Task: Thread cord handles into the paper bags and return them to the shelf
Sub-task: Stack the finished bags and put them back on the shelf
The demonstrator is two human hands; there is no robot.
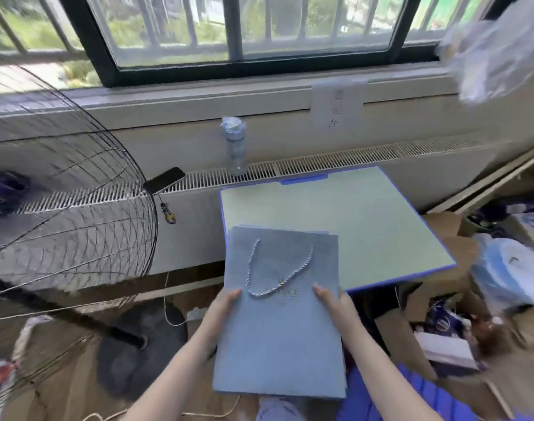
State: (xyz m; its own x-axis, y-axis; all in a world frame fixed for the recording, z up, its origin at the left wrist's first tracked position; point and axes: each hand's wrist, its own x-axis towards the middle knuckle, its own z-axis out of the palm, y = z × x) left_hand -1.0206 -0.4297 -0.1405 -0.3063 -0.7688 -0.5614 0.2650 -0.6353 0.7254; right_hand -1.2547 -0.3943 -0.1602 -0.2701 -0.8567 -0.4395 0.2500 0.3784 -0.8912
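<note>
A stack of flat grey-blue paper bags (279, 338) is held in front of me, its far end over the near corner of the small table (366, 226). The top bag carries a twisted silver-white cord handle (278, 273) lying in a loop on its face, above gold lettering. My left hand (221, 308) grips the stack's left edge, thumb on top. My right hand (335, 303) grips the right edge the same way. Fingers under the stack are hidden.
A large wire fan (62, 208) on a dark base stands at the left. A water bottle (234, 144) and a black phone (164, 180) sit on the radiator grille under the window. Cardboard boxes and plastic bags (508, 278) crowd the floor at right.
</note>
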